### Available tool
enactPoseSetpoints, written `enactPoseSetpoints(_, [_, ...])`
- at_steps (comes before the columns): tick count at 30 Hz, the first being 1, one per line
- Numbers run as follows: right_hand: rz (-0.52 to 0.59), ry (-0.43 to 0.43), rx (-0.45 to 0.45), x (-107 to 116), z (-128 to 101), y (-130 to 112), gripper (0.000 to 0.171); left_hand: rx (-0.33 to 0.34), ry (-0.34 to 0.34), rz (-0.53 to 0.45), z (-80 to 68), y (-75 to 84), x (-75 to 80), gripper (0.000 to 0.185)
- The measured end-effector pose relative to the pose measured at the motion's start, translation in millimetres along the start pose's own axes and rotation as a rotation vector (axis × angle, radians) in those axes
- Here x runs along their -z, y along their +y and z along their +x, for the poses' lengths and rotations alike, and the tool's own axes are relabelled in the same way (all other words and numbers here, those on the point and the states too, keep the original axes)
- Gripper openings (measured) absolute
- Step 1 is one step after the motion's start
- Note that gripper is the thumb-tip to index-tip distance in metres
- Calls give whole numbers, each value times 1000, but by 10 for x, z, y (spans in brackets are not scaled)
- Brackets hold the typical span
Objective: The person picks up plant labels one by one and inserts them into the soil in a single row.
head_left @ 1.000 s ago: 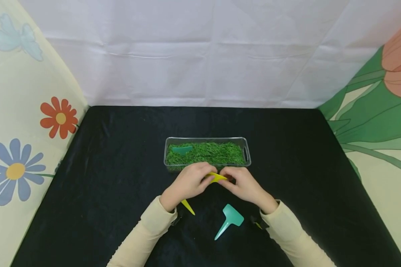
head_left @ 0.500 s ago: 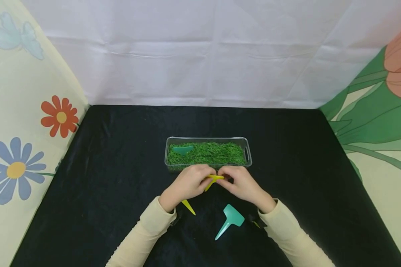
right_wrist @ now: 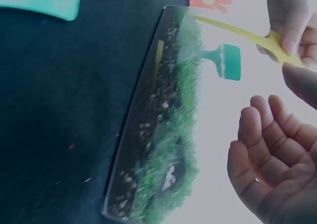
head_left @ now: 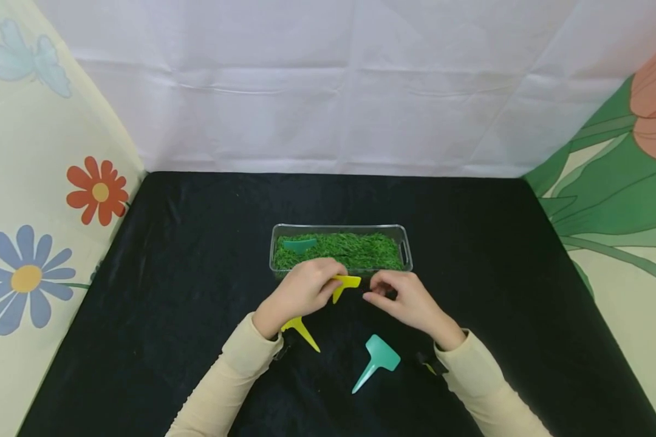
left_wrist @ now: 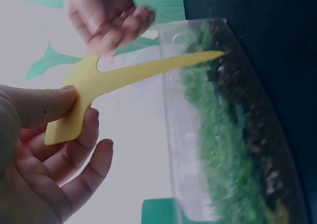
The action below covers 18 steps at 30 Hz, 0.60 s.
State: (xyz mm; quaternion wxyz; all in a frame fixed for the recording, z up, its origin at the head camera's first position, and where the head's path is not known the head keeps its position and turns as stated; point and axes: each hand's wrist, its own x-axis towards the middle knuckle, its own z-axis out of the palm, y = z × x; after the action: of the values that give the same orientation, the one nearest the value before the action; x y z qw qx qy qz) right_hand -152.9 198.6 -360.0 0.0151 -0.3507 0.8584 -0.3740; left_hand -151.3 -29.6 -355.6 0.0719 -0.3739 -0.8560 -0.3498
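Observation:
In the head view my left hand [head_left: 310, 286] pinches the head of a yellow T-shaped plant label [head_left: 348, 282] between thumb and fingers, its stem pointing down in front of the clear tub [head_left: 274, 249]. The left wrist view shows the label [left_wrist: 84, 97] side on, its pointed stem overlapping the tub. My right hand [head_left: 407, 300] is just to the right of the label, fingers loosely bent and holding nothing. Green grass [head_left: 355, 250] over dark soil [right_wrist: 153, 100] fills the tub. A green plant label [right_wrist: 231, 62] stands in the grass at the tub's left end.
On the black cloth [head_left: 197, 255] lie a second yellow plant label [head_left: 306, 335], partly under my left wrist, and a teal plant label [head_left: 381, 354] between my forearms. A white sheet [head_left: 284, 109] hangs behind, with flower-printed panels at both sides.
My right hand has let go of the yellow plant label and drawn off to the right. My left hand has risen slightly with the label, and its stem has turned downward into view.

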Motion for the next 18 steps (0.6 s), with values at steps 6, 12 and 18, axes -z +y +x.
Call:
enactPoseSetpoints(6, [-1,-13,-26,11,-92,63,12,-26,65,6,66,-36,175,10])
enactPoseSetpoints(12, [-17,-3,-30,7,-123,98,12,-44,113,36,133,-90,306,10])
enactPoseSetpoints(18, [-20,-3,-38,5,-144,111,12,-65,158,50,188,-153,381,10])
